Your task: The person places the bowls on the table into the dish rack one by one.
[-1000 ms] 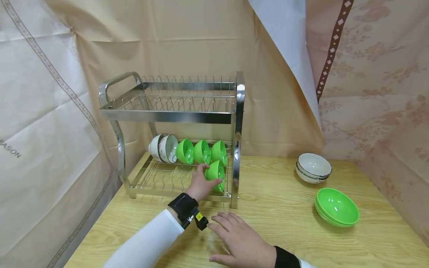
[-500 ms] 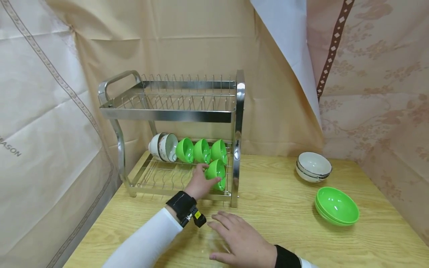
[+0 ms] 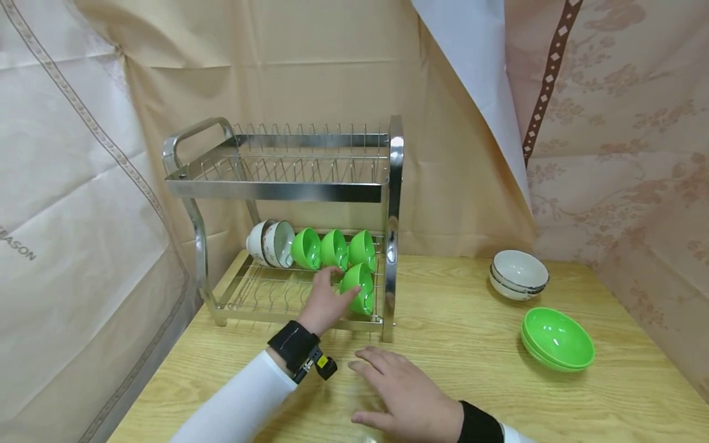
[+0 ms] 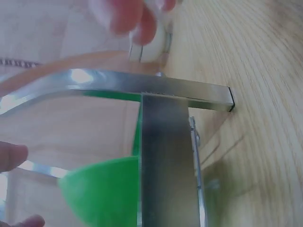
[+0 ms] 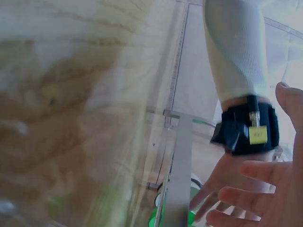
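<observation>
A green bowl (image 3: 361, 289) stands on edge in the front right of the dish rack's lower tier. My left hand (image 3: 324, 303) is just left of it, thumb and fingers spread; its thumb overlaps the bowl in the head view. The left wrist view has fingertips (image 4: 10, 157) at the left edge, apart from the green bowl behind the rack's metal bar (image 4: 168, 156). My right hand (image 3: 410, 397) hovers over the table in front of the rack, fingers extended and holding nothing. Behind the front bowl stand three green bowls (image 3: 334, 249) in a row.
Two white bowls (image 3: 280, 245) stand on edge at the row's left end. The steel dish rack (image 3: 282, 192) has an upper tier of wire dividers overhead. On the table's right are stacked white bowls (image 3: 517, 274) and stacked green bowls (image 3: 559, 341).
My left hand has drawn slightly left and back from the front green bowl, which stays in the rack. The right hand has shifted a little to the right.
</observation>
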Demonstrator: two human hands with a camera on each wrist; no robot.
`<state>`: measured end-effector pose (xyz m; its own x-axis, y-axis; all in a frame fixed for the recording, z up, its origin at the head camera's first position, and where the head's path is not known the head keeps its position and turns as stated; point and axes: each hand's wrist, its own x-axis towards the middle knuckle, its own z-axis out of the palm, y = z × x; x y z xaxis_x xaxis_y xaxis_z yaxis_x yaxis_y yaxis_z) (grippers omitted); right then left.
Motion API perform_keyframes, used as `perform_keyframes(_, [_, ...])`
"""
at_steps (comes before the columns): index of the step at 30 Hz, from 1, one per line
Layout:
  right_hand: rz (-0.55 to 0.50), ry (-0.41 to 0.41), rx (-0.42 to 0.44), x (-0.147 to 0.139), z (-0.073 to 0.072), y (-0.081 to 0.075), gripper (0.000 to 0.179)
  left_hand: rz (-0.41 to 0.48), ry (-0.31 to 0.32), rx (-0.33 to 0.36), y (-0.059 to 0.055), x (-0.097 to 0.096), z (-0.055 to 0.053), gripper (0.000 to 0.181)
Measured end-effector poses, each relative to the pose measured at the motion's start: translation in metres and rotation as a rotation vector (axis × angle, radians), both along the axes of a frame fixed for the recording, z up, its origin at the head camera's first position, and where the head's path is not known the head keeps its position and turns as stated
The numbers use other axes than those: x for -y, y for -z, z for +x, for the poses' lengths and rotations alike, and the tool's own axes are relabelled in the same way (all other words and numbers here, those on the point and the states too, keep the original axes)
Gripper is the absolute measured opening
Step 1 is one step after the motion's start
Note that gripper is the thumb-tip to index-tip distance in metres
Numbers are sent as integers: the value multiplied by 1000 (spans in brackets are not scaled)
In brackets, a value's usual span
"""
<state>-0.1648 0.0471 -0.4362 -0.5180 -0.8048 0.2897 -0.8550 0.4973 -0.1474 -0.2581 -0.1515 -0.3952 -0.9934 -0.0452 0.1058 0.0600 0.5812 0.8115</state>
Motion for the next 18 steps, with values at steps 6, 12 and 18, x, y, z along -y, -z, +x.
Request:
perform_keyframes(6, [-25, 70, -11, -18, -3, -4, 68, -235, 146, -262, -2, -7, 23, 70])
perform_keyframes(12, [-88, 219, -78, -59, -3, -5, 65, -579, 367, -542, 1, -20, 49, 81])
perform_keyframes(18, [-126, 347, -110, -104, -7, -8, 67, -792, 462, -633, 6, -25, 66, 92])
